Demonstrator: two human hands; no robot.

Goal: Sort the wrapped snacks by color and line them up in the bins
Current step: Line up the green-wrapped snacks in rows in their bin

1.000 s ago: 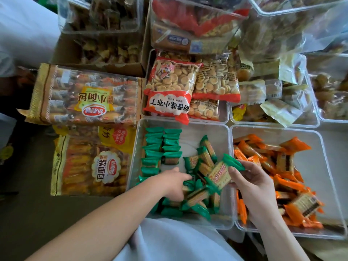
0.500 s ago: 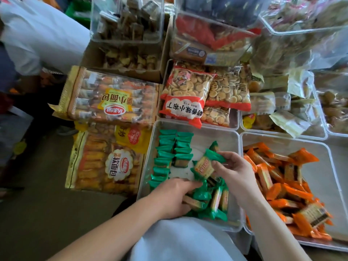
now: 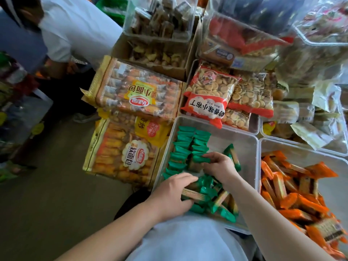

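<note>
1. Green bin (image 3: pixel 244 129): the landmark; two neat rows (image 3: pixel 188 146) of green snacks fill its far-left part, a loose pile (image 3: pixel 216 200) its near part.
2. Right hand (image 3: pixel 219 164): at the near end of the rows, grip clamped on one green snack (image 3: pixel 200 159).
3. Left hand (image 3: pixel 171 193): on the pile, fingers closed on a wafer (image 3: pixel 194 194).
4. Orange bin (image 3: pixel 301 147): right of the green bin, orange snacks (image 3: pixel 293 194) unsorted (a later job, probably).
5. Advice: seat the snack flush against the last one, ends aligned, without nudging the rows.
</note>
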